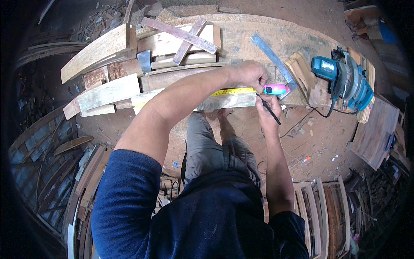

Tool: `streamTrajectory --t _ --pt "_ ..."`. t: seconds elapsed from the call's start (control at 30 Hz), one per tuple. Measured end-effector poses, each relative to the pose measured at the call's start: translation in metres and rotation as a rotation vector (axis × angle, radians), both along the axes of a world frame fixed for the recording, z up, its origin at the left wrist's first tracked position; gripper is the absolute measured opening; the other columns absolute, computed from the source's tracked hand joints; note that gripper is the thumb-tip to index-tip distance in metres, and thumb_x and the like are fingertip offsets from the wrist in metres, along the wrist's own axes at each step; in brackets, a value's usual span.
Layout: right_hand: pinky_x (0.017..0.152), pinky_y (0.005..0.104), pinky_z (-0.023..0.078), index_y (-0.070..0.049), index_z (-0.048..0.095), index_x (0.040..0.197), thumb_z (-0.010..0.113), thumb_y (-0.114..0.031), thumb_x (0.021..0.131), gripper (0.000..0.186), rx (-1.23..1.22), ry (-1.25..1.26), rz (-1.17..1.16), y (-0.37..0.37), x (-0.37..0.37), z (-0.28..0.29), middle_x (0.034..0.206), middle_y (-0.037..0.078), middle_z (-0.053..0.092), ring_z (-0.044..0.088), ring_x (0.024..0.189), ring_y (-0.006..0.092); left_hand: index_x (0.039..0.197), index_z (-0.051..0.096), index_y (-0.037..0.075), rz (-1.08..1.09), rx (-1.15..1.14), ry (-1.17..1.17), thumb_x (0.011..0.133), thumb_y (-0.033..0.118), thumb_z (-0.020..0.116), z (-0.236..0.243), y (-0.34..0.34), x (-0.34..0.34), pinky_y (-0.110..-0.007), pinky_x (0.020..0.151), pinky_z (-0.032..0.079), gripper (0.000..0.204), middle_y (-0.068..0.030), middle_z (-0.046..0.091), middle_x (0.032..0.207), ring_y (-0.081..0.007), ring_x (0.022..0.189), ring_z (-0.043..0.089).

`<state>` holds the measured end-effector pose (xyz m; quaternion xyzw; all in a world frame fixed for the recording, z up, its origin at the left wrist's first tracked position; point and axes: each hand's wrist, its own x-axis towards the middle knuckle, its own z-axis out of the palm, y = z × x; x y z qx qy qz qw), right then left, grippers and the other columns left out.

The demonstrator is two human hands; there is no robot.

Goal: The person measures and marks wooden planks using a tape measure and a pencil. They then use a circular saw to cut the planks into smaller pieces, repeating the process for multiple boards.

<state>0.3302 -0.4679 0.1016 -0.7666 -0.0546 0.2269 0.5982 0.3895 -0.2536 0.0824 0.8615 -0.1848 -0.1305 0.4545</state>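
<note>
My left hand (252, 74) reaches across the bench with its fingers curled down onto a tape measure, whose yellow blade (233, 91) lies along a pale wooden board (228, 102). The tape's pink and cyan case (274, 90) sits beside those fingertips. Close by on the right, my right hand (268, 110) holds a dark pencil-like marker (272, 114) at the board's end. A metal square (271, 55) lies just beyond the case. My left forearm hides part of the board.
A blue circular saw (324, 68) with its cord rests at the bench's right. Stacked boards (99, 58) and crossed strips (172, 32) occupy the left and back of the bench (239, 28). More timber (323, 216) is piled behind me on both sides.
</note>
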Motion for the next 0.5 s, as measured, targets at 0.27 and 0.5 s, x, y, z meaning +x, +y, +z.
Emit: streamTrajectory --t 0.27,0.5 --pt "0.078 0.0247 0.05 -0.002 0.062 0.097 0.074 -0.005 0.094 0.013 -0.036 -0.009 0.019 -0.001 0.002 -0.003 0.094 0.003 0.068 0.06 0.086 0.0061 0.085 0.078 0.015 0.004 0.002 0.061 0.07 0.031 0.082 -0.005 0.0 0.0 -0.042 0.076 0.055 0.023 -0.0065 0.075 0.085 -0.0289 0.084 0.072" --pt "0.077 0.024 0.049 -0.002 0.062 0.097 0.074 -0.006 0.094 0.013 -0.071 -0.027 0.022 -0.002 0.002 -0.007 0.091 0.001 0.067 0.06 0.083 0.0053 0.087 0.078 0.015 0.003 0.018 0.069 0.07 0.035 0.083 -0.01 -0.001 0.001 -0.042 0.076 0.056 0.026 -0.0071 0.076 0.086 -0.0291 0.084 0.072"
